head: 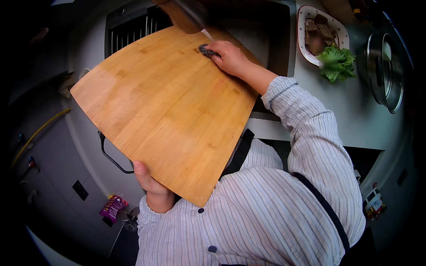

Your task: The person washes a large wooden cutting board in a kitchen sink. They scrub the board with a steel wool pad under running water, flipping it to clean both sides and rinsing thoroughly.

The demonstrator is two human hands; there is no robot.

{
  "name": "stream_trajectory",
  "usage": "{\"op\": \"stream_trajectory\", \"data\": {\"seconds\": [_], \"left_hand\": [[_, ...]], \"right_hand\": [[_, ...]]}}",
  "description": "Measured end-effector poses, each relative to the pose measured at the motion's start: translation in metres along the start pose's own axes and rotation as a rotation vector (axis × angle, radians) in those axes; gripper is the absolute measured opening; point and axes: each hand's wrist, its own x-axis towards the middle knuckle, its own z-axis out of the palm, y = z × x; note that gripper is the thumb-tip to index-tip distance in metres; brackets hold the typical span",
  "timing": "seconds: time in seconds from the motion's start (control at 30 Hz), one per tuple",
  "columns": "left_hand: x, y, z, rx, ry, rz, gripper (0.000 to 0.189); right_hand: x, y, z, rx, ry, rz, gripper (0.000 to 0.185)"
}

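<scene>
A large wooden cutting board (173,109) is tilted over the sink (273,40), its near corner close to the striped shirt. My left hand (153,186) grips the board's lower left edge, thumb on top and the other fingers hidden underneath. Near the board's far edge, my right hand (229,56) presses a grey metal scouring pad (207,50) against the surface. Just above that hand, a faucet (189,16) hangs over the board, with a thin stream of water (207,34) coming down beside the pad.
Right of the sink, a patterned plate (301,43) holds brown food pieces, with green lettuce leaves (337,65) at its near edge. Farther right stands a round metal pan (374,73). A black drain rack (133,31) lies behind the board. A purple packet (113,207) is at the lower left.
</scene>
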Motion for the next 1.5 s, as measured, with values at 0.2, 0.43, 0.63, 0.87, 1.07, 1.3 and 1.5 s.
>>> {"op": "stream_trajectory", "data": {"seconds": [0.2,0.43,0.63,0.87,1.07,1.3,1.5], "left_hand": [[0.003,-0.002,0.002,0.033,0.037,0.022,0.067],[-0.005,-0.003,-0.015,0.041,0.064,-0.005,0.068],[-0.007,-0.002,-0.016,0.020,0.090,-0.009,0.070],[-0.003,-0.006,-0.012,-0.189,0.008,0.016,0.060],[-0.009,-0.009,-0.017,-0.076,0.202,-0.046,0.079],[-0.005,-0.016,-0.021,-0.174,-0.004,0.005,0.061],[-0.008,-0.018,-0.035,-0.121,0.110,-0.009,0.073]], "right_hand": [[0.018,0.024,0.003,-0.084,-0.105,0.182,0.025],[0.026,0.005,0.015,0.080,-0.039,-0.003,0.030],[0.074,0.118,0.036,-0.156,-0.199,0.660,0.050],[0.114,0.121,0.055,0.028,-0.173,0.403,0.053],[0.136,0.144,0.056,-0.119,-0.276,0.383,0.048],[0.159,0.121,0.067,0.039,-0.279,0.201,0.044],[0.145,0.150,0.063,-0.281,-0.342,0.248,0.042]]}}
